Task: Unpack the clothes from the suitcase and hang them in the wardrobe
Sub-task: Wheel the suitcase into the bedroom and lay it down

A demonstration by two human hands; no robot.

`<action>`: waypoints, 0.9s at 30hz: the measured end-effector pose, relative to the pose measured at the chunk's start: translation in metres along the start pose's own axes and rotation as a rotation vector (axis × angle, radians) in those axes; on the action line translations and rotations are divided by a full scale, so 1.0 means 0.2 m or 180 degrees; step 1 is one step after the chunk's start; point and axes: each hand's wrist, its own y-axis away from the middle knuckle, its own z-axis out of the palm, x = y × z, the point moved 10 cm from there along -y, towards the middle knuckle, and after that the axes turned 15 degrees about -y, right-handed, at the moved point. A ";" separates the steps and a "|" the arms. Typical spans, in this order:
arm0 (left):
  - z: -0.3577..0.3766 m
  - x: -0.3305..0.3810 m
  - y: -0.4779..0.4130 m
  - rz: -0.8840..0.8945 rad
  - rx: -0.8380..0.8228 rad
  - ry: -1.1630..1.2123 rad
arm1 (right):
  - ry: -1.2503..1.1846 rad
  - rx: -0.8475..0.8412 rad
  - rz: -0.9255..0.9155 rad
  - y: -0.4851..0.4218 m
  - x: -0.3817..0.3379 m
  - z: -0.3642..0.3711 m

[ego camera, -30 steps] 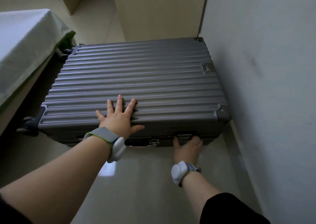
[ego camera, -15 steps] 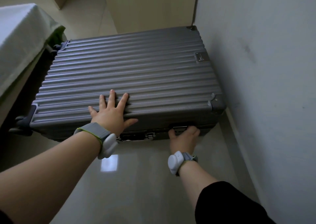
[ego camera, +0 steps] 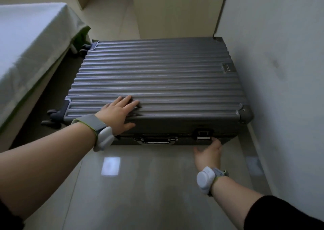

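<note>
The glossy pale floor [ego camera: 140, 191] fills the near part of the view, with a grey-white wall [ego camera: 284, 57] rising along the right. A bed [ego camera: 24, 50] under a pale sheet with a green edge takes the left side. A beige wooden panel [ego camera: 175, 10] stands upright beyond.

The suitcase [ego camera: 157, 78], a grey hard shell with ribs running across it, lies flat on the floor with its lid down. It sits between the bed and the wall, its right side just beside the wall and its far edge near the wooden panel.

The left hand [ego camera: 117, 114] lies flat on the lid near the front left corner. Its fingers are straight and slightly spread across the ribs, and the thumb hangs over the front edge. It holds nothing. The right hand [ego camera: 208, 152] reaches up from the floor to the suitcase's front side, directly under the latch [ego camera: 203, 134]. Its fingertips meet the lower edge there, in shadow, so I cannot tell whether they curl round anything or only touch. Each wrist carries a grey band with a white device, the left wristband [ego camera: 103, 138] and the right wristband [ego camera: 206, 179].

A metal carry handle [ego camera: 156, 140] lies folded on the front side between the two hands. Dark wheels [ego camera: 52, 117] stick out at the left end, and a small badge [ego camera: 228, 68] sits on the lid near the wall.
</note>
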 end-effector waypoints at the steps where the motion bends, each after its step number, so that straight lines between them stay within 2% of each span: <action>1: 0.03 -0.05 0.00 -0.0045 -0.0020 0.0009 | 0.0113 -0.0001 -0.0160 0.03 -0.05 0.00; 5: 0.10 -0.15 -0.01 -0.0139 0.0112 0.0140 | 0.0561 -0.0478 -0.0482 0.14 -0.21 0.15; 8: 0.14 -0.21 -0.02 0.0079 0.0293 0.0233 | 0.0852 -0.0849 -0.0643 0.24 -0.33 0.41; 16: 0.25 -0.54 0.01 0.0269 0.0225 0.0455 | 0.0611 -0.1198 -0.0477 0.48 -0.42 1.13; 20: 0.28 -0.57 0.02 0.0405 0.0347 0.0486 | 0.0494 -0.1092 -0.0073 0.57 -0.34 1.39; 27: 0.28 -0.56 0.00 0.0429 0.0484 0.0408 | -0.0149 -0.0109 0.0567 0.69 -0.31 1.48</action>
